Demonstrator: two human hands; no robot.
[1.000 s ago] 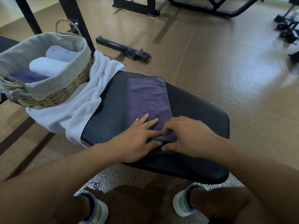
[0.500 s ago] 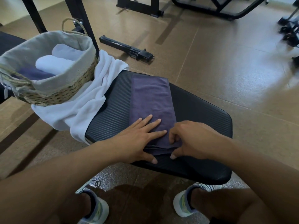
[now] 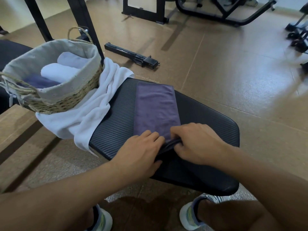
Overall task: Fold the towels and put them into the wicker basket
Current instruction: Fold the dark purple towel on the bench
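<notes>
A purple towel (image 3: 155, 105), folded into a long strip, lies along the black padded bench (image 3: 208, 117). My left hand (image 3: 141, 150) and my right hand (image 3: 198, 144) both grip its near end, which is bunched up and lifted into a small roll between the fingers. The wicker basket (image 3: 66, 100) with a grey cloth liner stands at the left end of the bench. It holds two rolled white towels and a purple one. A loose white towel (image 3: 86, 117) lies under and beside the basket, hanging over the bench edge.
A black metal bar (image 3: 131, 55) lies on the brown floor beyond the bench. Black frames of gym machines stand at the back and behind the basket. My two feet in light sneakers rest on the floor below the bench.
My hands went from pressing flat on the purple towel's near end to pinching it. The end is now lifted and curled into a roll.
</notes>
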